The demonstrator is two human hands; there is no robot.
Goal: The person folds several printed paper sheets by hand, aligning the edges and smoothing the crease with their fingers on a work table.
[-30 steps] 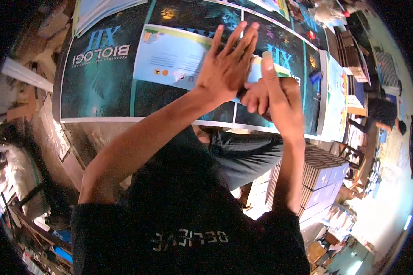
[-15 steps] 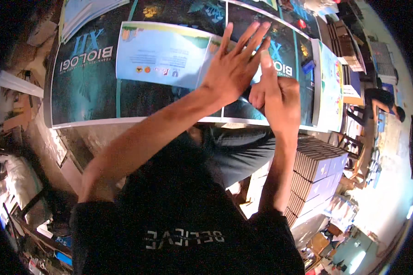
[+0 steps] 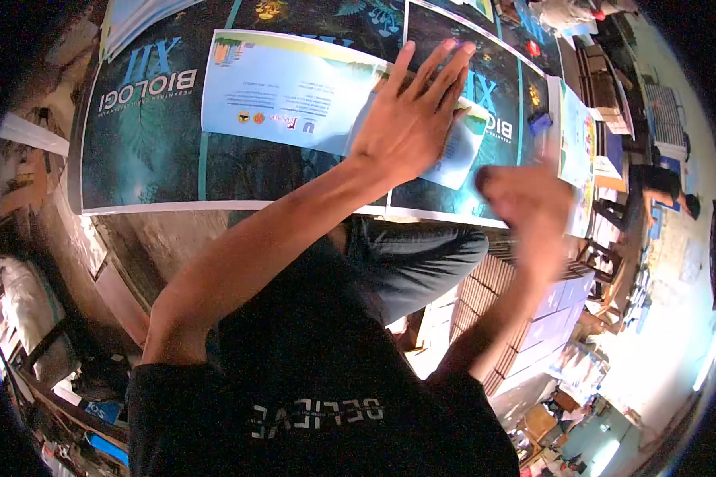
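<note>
Across a large dark printed sheet [image 3: 151, 159] on the table lies a light blue printed paper cover [image 3: 286, 91]. My left hand [image 3: 414, 119] rests flat on its right half, fingers stretched out and pointing away from me. That hand hides part of the cover, whose right end [image 3: 463, 147] shows beyond the palm. Past this end, my right hand [image 3: 529, 199] is near the right front of the dark sheet, apart from the cover. Motion smears its fingers, and I cannot make out whether they hold anything.
Light sheets [image 3: 143, 24] are stacked at the far left of the table. A small blue object [image 3: 540, 122] lies near the right edge, beside more printed paper [image 3: 574, 143]. Stacked purple-covered books [image 3: 549, 318] stand below on the right. A person [image 3: 660, 187] bends over farther right.
My right hand has moved right and toward me, off the cover, uncovering its right end. The left hand stays spread on the cover.
</note>
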